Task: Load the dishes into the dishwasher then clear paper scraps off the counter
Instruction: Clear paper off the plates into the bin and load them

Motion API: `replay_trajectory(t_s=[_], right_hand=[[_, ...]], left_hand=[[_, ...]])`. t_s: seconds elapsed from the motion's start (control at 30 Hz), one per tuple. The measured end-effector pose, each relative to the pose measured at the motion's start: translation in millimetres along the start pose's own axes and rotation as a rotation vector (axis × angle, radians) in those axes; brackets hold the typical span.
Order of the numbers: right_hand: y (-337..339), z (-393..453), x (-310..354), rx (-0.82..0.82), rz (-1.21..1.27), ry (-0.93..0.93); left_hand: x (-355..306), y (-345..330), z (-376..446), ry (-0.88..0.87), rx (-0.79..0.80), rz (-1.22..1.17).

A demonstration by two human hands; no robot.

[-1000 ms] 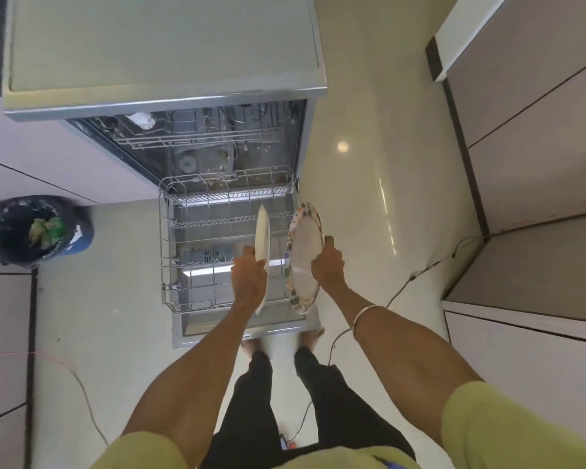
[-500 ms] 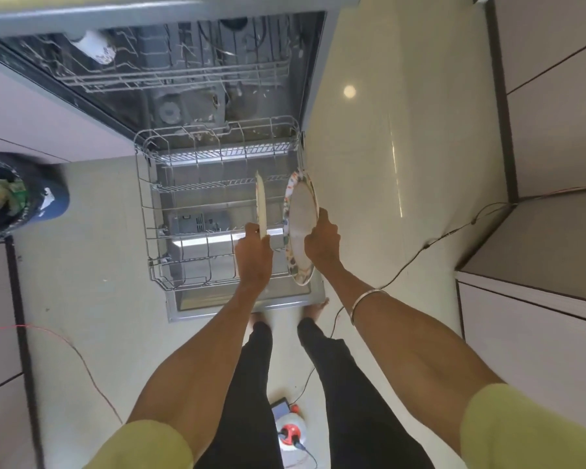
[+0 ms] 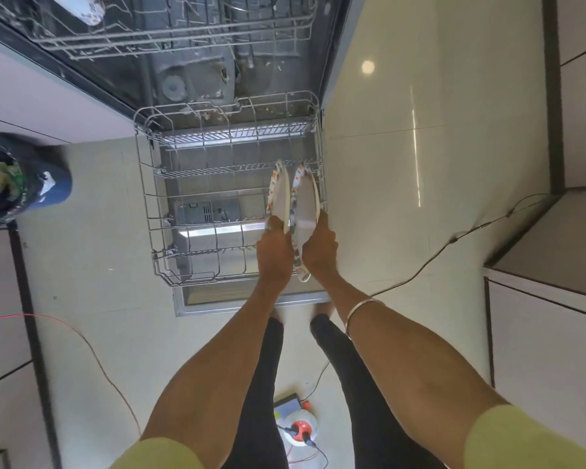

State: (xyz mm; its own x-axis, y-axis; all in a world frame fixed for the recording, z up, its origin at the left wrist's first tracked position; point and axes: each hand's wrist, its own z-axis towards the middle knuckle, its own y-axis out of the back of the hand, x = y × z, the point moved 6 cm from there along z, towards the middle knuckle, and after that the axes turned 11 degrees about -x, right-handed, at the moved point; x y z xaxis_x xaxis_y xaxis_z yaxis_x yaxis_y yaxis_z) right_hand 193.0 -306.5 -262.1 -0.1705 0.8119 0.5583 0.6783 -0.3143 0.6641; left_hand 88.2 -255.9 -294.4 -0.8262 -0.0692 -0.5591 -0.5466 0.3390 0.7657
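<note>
- White round plates with a multicoloured patterned rim, two of them, stand on edge side by side at about 3 o'clock in the pulled-out grey wire lower rack [image 3: 156, 211]. The left plate [image 3: 279, 198] and the right plate [image 3: 307, 208] lie close together but apart, near the rack's right wall.
- Left hand [image 3: 274, 252] grips the near edge of the left plate, fingers curled round the rim. Right hand [image 3: 320, 247] holds the near edge of the right plate the same way.
- Holding each plate by its near rim keeps it upright, probably so that it can slide down between the rack's wire tines. Whether either plate is already seated in the tines cannot be told.
- Both plates face the same way and run from 6 to 12 o'clock, which fits the line of the tine rows and would let water reach each face.
- Grey wire upper rack [image 3: 170, 35], at 12 o'clock inside the open dishwasher, carries a white cup-like item [image 3: 82, 10] at its left end.
- Dark round bin [image 3: 11, 179] with scraps inside stands on the pale floor at 9 o'clock, well apart from the lower rack; it seems the likely place for the paper scraps.
- Counter with the paper scraps is not in view, so that step looks not yet begun.
- Thin metal bangle [image 3: 362, 308] sits on the right wrist; a black cable [image 3: 454, 236] trails over the floor at 3 o'clock.
</note>
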Motion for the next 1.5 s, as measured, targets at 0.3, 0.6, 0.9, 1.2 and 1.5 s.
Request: replay_trajectory(t_s=[0.3,0.6,0.9,1.2,1.5], right_hand=[[3.3,18.2,-23.5,0.053,-0.067,-0.112],[32.7,-10.7,-27.8,0.017,-0.04,-0.077],[80.5,-61.5,22.3,-0.024,-0.092,0.111],[117.5,-111.4,60.4,-0.012,-0.169,0.177],[143.6,-132.8,95.8,-0.022,-0.294,0.361]], left_hand=[[29.9,-19.6,-22.9,0.195,0.016,-0.046],[28.3,22.6,-58.1,0.133,0.062,-0.021],[-2.8,94.0,-80.5,-0.001,0.062,0.107],[-40.7,152.8,-104.0,-0.083,0.101,0.174],[-76.6,199.1,-109.3,-0.196,0.089,0.226]])
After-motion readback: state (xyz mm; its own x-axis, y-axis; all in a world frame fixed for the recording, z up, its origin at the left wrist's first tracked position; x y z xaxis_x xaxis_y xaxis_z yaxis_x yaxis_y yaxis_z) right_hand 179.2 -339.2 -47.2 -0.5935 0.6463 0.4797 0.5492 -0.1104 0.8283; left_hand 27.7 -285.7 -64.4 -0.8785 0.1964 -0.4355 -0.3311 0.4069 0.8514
